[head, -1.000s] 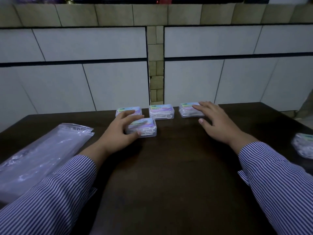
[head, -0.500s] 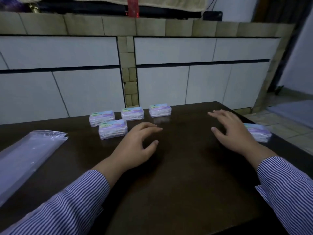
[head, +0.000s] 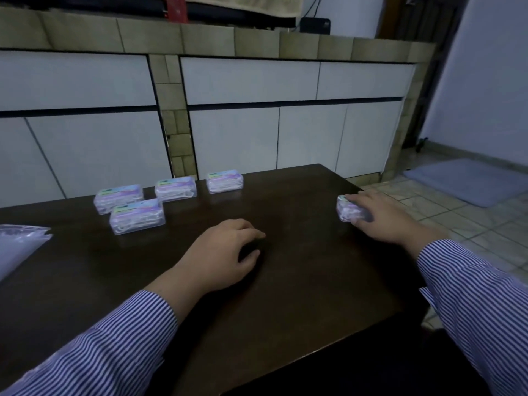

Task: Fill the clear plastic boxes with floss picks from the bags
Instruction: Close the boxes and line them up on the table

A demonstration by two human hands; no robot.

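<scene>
— Boxes of floss picks: where do they sit?
— Four filled boxes (head: 137, 215) cluster at the far left of the dark counter (head: 300, 281); a fifth box (head: 347, 210) lies near the right edge.
— And the hands?
— The right hand (head: 383, 221) lies on that fifth box, its fingers (head: 361, 201) resting over the top; a firm grip, I cannot tell. The left hand (head: 220, 254) rests mid-counter, loosely curled, holding nothing.
— Bags?
— One clear bag (head: 20, 244) at the left edge.

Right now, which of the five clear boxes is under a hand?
The lone box near the table's right edge: the right hand lies on it. The other four, grouped at far left, are untouched.
</scene>
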